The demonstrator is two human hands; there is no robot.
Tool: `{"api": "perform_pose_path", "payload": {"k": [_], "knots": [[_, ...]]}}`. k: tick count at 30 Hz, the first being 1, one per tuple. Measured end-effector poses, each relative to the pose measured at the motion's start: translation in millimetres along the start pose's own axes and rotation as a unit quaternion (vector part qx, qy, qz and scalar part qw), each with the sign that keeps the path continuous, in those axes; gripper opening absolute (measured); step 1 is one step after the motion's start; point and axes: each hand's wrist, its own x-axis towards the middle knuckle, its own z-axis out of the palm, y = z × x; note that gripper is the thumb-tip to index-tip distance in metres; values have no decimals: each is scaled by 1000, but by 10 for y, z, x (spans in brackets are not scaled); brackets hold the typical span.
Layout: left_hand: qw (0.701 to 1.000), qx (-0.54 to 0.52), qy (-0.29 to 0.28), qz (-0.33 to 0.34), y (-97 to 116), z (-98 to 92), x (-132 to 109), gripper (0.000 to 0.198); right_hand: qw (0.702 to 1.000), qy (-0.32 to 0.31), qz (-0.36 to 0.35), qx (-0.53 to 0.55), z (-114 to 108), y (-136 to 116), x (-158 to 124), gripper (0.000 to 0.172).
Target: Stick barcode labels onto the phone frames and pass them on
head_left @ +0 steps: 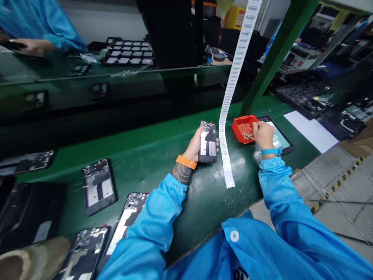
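Note:
My left hand is wrapped round an opened phone, with its circuit board and silver battery facing up. My right hand is at the right edge of a small red bin, its fingers pinched together. What they hold, if anything, is hidden. Thin tan and orange strips lie in the bin. Between my hands hangs a long strip of white barcode labels, its lower end resting on the green table. Behind my right hand lies a dark-framed tablet-like panel.
More opened phones lie on the left of the table. A roll is at the lower left. White paper lies at right, near a green post. Across the bench, a person in a blue sleeve works near a compartment tray.

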Motion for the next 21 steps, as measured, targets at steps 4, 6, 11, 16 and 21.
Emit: {"api": "perform_pose_path", "payload": {"k": [4,6,11,16,21], "knots": [[995,26,-37,-92,-102,9,34,65,998,68,-10,-3,-47,35,-140,14],[993,30,-30,-113,-155,11,55,66,994,85,-47,59,-99,-102,-378,17],[989,34,-19,-145,-190,-38,97,76,947,-137,-229,179,57,-441,-1022,21],[989,15,-26,-144,-196,-92,121,71,943,-177,-235,154,323,-417,-1109,24],[991,23,-15,-134,-204,-77,112,70,944,-155,-256,138,325,-405,-1083,19]]}}
